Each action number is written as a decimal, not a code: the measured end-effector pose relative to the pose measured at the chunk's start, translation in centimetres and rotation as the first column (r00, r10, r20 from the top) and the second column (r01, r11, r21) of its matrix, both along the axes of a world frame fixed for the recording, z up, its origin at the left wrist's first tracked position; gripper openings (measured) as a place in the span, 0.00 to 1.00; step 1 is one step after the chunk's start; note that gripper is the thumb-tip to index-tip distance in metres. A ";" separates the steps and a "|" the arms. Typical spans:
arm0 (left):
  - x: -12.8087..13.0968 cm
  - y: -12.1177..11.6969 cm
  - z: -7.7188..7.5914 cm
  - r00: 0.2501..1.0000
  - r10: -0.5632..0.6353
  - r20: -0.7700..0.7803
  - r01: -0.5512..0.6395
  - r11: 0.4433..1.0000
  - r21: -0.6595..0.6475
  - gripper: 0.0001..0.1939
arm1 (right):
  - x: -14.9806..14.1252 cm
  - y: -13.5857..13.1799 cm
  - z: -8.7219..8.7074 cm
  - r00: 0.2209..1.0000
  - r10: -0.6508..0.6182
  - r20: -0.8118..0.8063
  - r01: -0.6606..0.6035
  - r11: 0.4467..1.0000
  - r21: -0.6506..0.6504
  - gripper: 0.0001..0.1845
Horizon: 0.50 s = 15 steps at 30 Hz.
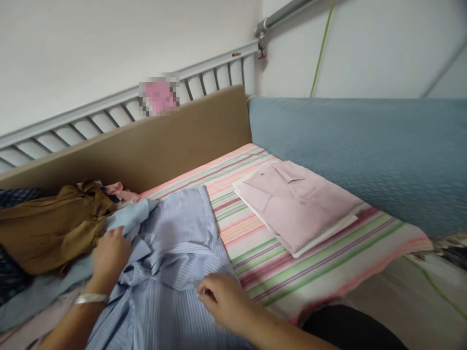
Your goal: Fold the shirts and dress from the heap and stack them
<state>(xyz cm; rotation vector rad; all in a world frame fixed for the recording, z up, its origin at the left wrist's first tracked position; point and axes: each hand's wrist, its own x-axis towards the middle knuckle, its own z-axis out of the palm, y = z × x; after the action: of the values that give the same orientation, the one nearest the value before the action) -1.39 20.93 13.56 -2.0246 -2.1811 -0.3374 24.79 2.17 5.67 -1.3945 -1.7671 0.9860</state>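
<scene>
A blue-and-white striped shirt [182, 262] lies rumpled in front of me, its upper part spread flatter and its middle bunched. My left hand [111, 253], a pale bracelet on its wrist, is at the shirt's left edge beside a light blue garment [134, 214]. Its fingers are bent and partly hidden, and what they hold does not show. Over the shirt's right side is my right hand [224, 301], loosely curled, with a gap between thumb and finger and no cloth visible in it. A folded pink shirt [299, 199] rests on white backing to the right.
Piled clothes, including a brown garment [54, 228], lie at the left. Beneath everything is a striped sheet [251, 243]. A tan board [182, 131] borders the far side, with a white radiator [98, 126] behind it. A blue padded panel [350, 141] stands at the right.
</scene>
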 end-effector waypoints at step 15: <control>24.3 9.6 -7.9 0.667 0.343 0.661 0.180 0.787 -0.590 0.13 | 0.2 4.0 -4.2 0.982 0.187 -0.002 -0.176 0.919 -0.354 0.09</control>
<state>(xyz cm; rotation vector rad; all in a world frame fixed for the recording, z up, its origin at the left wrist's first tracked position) 22.90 30.51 5.62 -2.3535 -3.2565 -0.5935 24.96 6.22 1.44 -1.4838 -1.8317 1.4472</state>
